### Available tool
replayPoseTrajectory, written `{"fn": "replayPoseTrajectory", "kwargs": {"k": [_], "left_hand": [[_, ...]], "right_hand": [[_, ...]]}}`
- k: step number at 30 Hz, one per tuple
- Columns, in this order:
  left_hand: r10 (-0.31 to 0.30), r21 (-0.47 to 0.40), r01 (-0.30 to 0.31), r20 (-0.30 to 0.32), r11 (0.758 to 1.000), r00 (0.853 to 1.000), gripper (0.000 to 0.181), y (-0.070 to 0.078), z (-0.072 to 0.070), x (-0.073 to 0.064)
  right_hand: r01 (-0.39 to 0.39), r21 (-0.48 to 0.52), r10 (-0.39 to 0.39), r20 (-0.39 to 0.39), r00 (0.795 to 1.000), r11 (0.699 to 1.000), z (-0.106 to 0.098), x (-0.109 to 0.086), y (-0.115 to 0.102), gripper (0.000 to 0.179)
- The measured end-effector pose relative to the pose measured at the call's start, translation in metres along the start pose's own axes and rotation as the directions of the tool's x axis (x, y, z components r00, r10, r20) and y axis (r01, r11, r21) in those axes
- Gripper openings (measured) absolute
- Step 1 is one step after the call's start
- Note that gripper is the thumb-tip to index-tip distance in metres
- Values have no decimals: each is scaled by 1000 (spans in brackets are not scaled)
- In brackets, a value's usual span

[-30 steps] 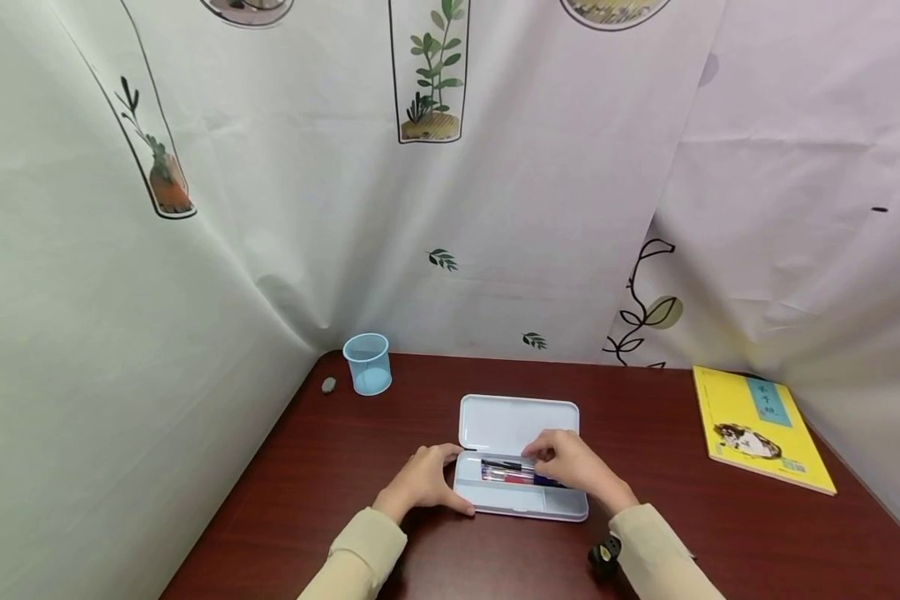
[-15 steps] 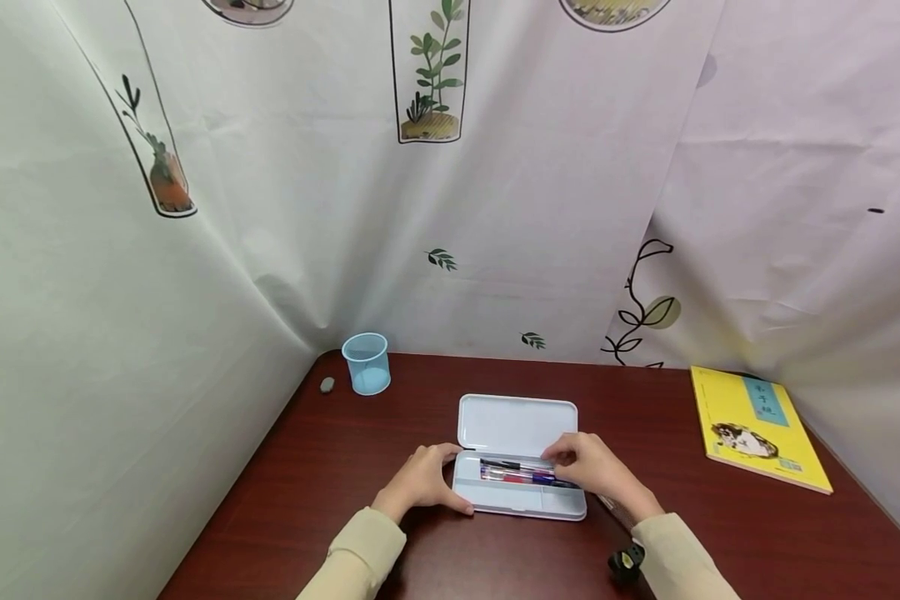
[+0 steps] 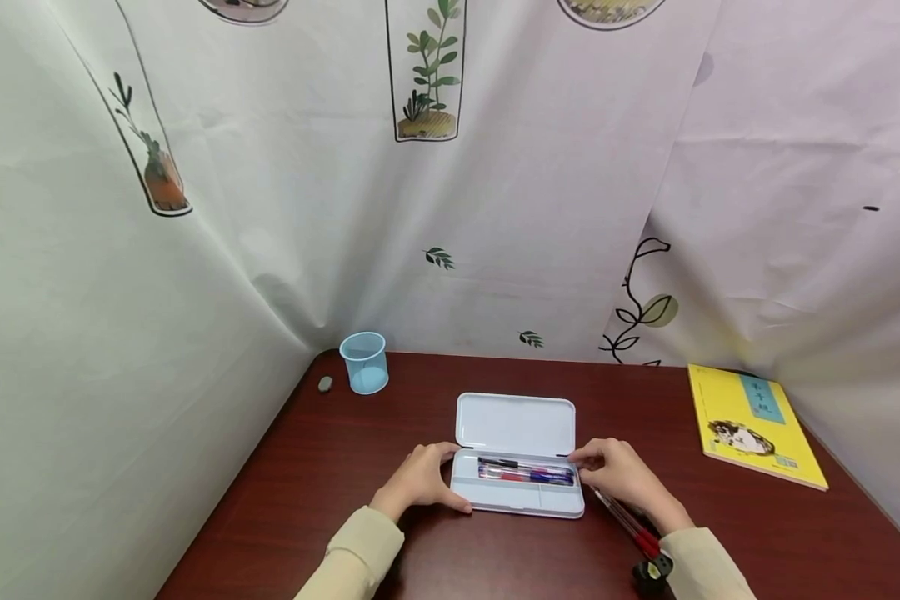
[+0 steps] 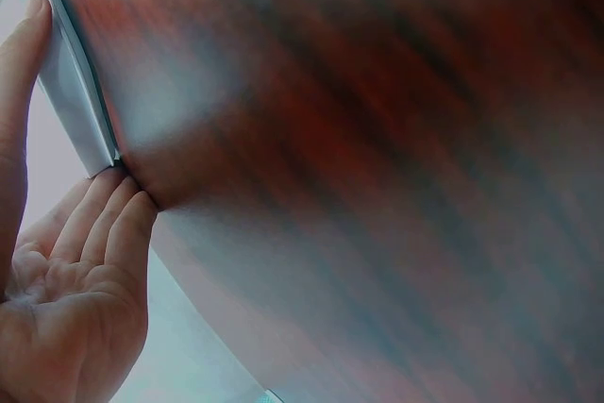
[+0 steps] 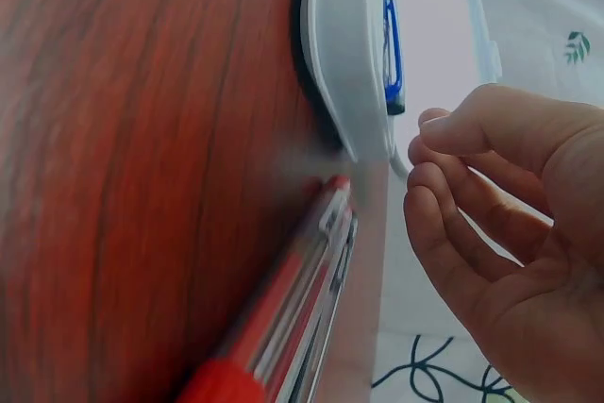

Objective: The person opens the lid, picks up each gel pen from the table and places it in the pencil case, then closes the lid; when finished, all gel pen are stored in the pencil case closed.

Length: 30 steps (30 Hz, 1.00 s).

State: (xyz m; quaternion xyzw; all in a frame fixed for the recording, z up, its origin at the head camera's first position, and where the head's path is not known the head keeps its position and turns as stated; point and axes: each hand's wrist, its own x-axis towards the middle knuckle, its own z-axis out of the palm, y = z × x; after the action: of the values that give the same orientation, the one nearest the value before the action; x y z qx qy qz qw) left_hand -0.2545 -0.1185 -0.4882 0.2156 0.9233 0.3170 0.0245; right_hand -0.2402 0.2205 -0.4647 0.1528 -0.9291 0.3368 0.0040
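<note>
Nearest the camera: two cream sleeves (image 3: 363,550) are seen reaching in from the bottom edge. A small black device (image 3: 651,575) is seen at the right wrist. Red pens (image 5: 283,299) are laid on the dark red table (image 3: 495,550), right of the case, partly covered by the right forearm in the head view; exact count can't be told.

Left hand (image 3: 420,475): pencil case (image 3: 495,495) is gripped at its left end, thumb set on the near edge, fingers set by the back left corner.

Right hand (image 3: 622,477): fingers are loosely bent, nothing is held. Fingertips are placed at the case's right end, by the hinge corner; whether contact is made can't be told.

Case is set flat between both hands, mid-table, lid (image 3: 515,421) tipped back on the far side. Ink pens (image 3: 551,477) are laid lengthwise in the rear compartment; black, red and blue parts are made out. The front strip is split by a divider toward the right.

Farther back: yellow book (image 3: 753,427) is laid at the right; blue cup (image 3: 364,367) is stood upright at the back left, a small grey lump (image 3: 325,384) just beside it. Behind the table, a pale plant-print curtain (image 3: 555,208) is hung.
</note>
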Motion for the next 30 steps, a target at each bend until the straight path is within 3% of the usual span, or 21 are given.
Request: {"fn": "replayPoseTrajectory", "kwargs": {"k": [14, 22, 30], "left_hand": [[-4, -2, 4, 6, 1000, 1000, 87, 3, -2, -1], [-9, -6, 10, 11, 1000, 1000, 88, 3, -2, -1], [-1, -12, 1, 5, 1000, 1000, 88, 3, -2, -1]], "right_hand": [[-13, -30, 12, -17, 1000, 999, -15, -20, 17, 17], [-112, -41, 113, 19, 993, 993, -26, -33, 24, 19], [-101, -40, 103, 55, 993, 994, -30, -45, 32, 19]]}}
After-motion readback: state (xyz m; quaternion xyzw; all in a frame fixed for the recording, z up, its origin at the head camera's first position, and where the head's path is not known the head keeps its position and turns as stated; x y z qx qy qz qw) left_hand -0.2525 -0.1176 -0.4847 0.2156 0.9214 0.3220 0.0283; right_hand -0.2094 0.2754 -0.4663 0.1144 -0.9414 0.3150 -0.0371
